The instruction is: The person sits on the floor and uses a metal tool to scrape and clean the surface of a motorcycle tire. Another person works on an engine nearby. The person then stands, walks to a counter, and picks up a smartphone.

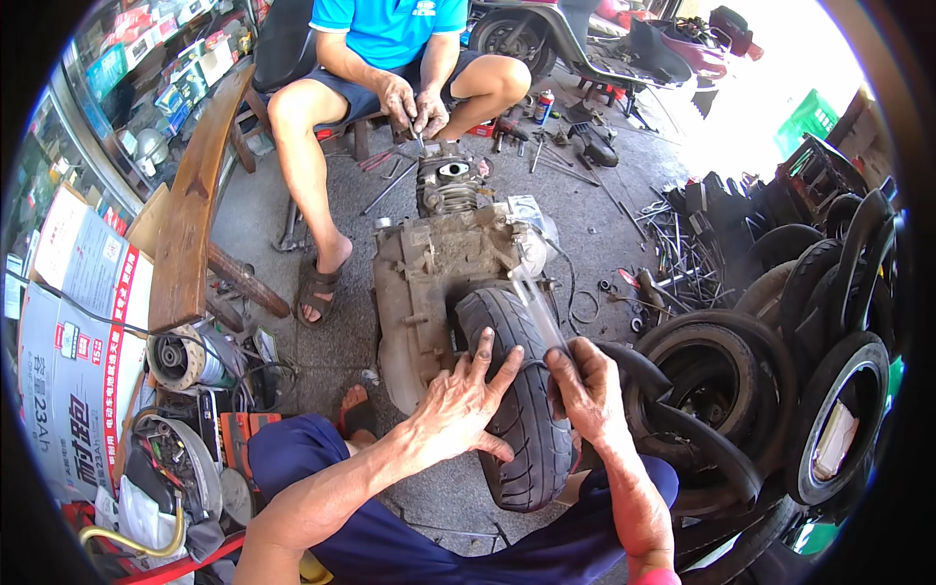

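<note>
A black scooter tyre (pixel 522 434) stands in front of me on the rear of a dirty engine assembly (pixel 419 292). My left hand (pixel 458 400) rests on the tyre's tread with its fingers spread. My right hand (pixel 585 390) grips a long, flat silver metal tool (pixel 536 312) at the tyre's right side, its far end beside the casing. The finned cylinder (pixel 444 195) points away from me, toward a seated person in a blue shirt (pixel 380 29), whose hands (pixel 414 107) hold a small thin metal item above it.
A wooden bench (pixel 200 195), cardboard boxes (pixel 73 341) and a bowl of parts (pixel 171 468) line the left. Piled tyres (pixel 721 390) and scattered metal parts (pixel 682 253) crowd the right. Loose tools (pixel 546 156) lie beyond the engine, near a parked scooter (pixel 585 54).
</note>
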A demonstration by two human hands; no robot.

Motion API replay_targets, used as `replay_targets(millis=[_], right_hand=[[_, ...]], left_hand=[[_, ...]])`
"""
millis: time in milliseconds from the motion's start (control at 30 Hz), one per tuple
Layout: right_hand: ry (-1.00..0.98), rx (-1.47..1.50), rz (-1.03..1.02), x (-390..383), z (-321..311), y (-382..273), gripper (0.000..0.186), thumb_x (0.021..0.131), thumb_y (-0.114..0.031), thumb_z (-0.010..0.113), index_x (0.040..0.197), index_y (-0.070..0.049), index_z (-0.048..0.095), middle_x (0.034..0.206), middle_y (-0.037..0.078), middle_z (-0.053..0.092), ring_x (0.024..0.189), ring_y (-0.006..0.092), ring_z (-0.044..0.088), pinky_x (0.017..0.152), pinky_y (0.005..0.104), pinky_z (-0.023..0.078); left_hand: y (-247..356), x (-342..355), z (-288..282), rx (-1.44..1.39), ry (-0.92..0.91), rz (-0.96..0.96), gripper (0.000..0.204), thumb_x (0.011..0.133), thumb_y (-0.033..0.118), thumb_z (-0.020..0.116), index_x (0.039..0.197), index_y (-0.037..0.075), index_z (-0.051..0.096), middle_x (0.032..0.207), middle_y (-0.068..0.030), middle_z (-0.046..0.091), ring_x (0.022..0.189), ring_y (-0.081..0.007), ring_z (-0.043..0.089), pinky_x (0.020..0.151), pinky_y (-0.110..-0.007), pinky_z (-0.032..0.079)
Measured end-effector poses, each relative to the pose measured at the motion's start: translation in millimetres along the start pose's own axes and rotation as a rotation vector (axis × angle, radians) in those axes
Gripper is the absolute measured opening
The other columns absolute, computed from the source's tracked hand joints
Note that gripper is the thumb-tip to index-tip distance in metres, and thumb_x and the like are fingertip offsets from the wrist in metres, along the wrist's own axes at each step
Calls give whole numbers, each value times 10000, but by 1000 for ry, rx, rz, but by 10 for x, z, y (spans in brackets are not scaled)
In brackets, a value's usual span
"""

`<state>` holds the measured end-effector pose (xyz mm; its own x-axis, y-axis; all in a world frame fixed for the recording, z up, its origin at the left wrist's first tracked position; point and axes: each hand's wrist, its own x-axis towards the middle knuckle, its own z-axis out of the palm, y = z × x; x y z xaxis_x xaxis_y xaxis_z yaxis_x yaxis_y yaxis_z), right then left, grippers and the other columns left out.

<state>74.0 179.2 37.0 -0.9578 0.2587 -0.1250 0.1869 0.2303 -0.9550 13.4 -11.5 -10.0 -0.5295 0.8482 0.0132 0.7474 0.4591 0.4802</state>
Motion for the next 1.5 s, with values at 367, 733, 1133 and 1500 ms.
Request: replay_targets(millis=[367,733,1133,1500], right_hand=[[65,-192,-112,837,259,115,225,975,-142,539,815,16,555,583,108,611,399,159,543,417,327,430],[201,-1141,-280,2293,883,241,234,869,-200,561,941,-15,686,967,246,692,897,412,685,797,499,539],[265,-1206,-475,2424,843,897,154,784,-144,597,833,-67,721,727,191,683,735,387,681,712,485,519],[303,-1288,-488,2424,1025,716,230,838,-120,604,1048,-31,637,894,186,672,786,368,691,683,463,538]], left_hand=[[-25,23,53,30,21,-41,1419,439,642,858,1551,53,204,1495,-462,127,1093,-517,560,865,-518,542],[35,43,51,66,-24,-107,1477,389,630,904,1563,134,158,1526,-409,162,1077,-442,583,808,-450,531],[67,93,52,26,-41,-160,1372,379,528,943,1512,157,264,1551,-358,210,1120,-493,568,899,-523,488],[56,117,55,79,-50,-128,1487,385,597,922,1564,130,145,1545,-371,200,1077,-438,595,769,-433,523]])
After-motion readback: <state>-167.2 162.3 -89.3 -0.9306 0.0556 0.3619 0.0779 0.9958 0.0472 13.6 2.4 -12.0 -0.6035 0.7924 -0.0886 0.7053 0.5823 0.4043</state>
